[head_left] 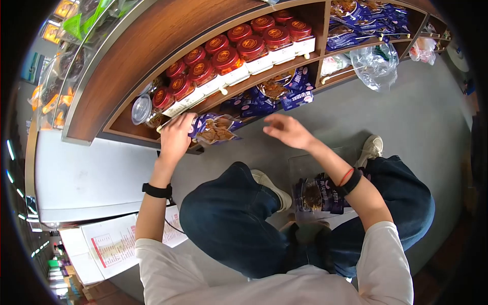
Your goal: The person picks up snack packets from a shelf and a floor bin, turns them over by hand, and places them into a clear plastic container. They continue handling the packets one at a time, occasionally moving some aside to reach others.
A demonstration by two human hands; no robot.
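My left hand [177, 133] is closed on the end of a blue snack bag [216, 128] with a clear window showing brown pieces, held at the front of the lower shelf. To its right, my right hand [288, 131] hovers empty in front of the shelf, fingers apart. More blue bags [274, 91] lie on the lower shelf behind both hands. Above them stand rows of red-lidded jars [226, 58] in white trays. A clear-lidded jar [142, 109] is just beyond my left hand.
Between my legs is a clear bin [300, 219] holding dark blue bags. Upper right compartments hold blue bags [351, 25] and a clear plastic bag [375, 68]. At left are a white surface [86, 178] and a printed carton [114, 246].
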